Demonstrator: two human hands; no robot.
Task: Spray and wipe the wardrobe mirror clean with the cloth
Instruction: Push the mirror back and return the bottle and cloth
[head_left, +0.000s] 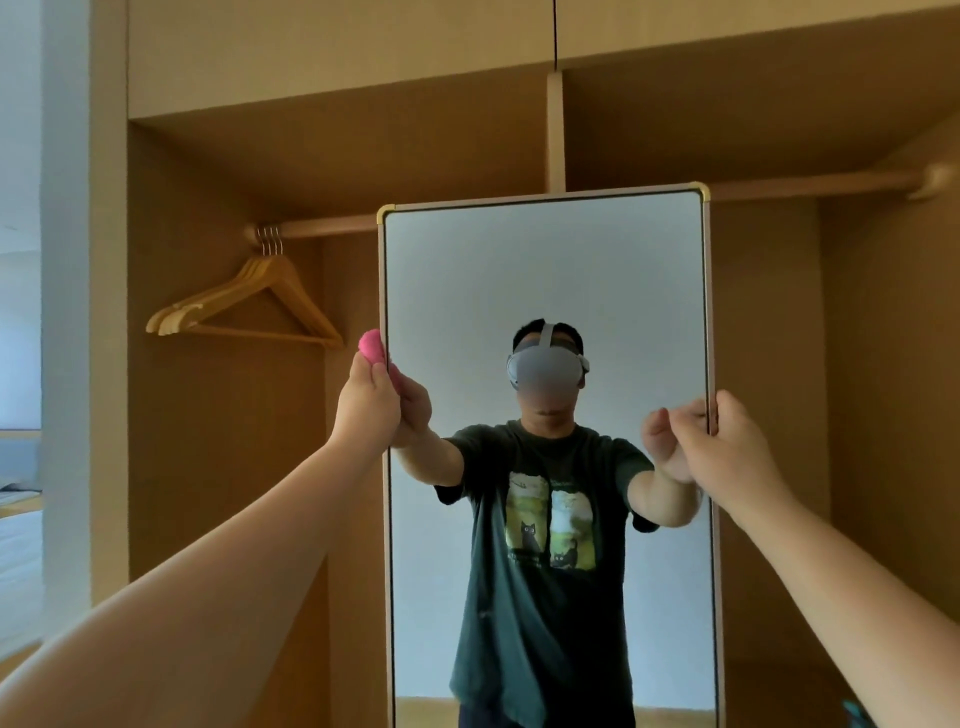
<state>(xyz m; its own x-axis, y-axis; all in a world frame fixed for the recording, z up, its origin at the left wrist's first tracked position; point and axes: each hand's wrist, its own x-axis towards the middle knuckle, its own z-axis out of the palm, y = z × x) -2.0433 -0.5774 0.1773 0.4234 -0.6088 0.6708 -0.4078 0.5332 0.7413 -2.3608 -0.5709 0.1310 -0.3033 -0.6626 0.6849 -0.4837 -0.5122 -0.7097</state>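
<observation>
Gripping a balled pink cloth (372, 347), the left hand (367, 404) is holding it at the left edge of the mirror (545, 270), while the right hand (727, 448) is clasping its right edge.

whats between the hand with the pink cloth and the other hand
Only the mirror: the left hand holds the cloth at its left edge, the right hand grips its right edge. Shown in the head view.

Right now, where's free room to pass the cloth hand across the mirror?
Free: the mirror between left hand and right hand, and all of it above them to its top edge. Crowded: left edge, where the pink cloth sits close to the hangers; right edge, gripped by the right hand.
</observation>
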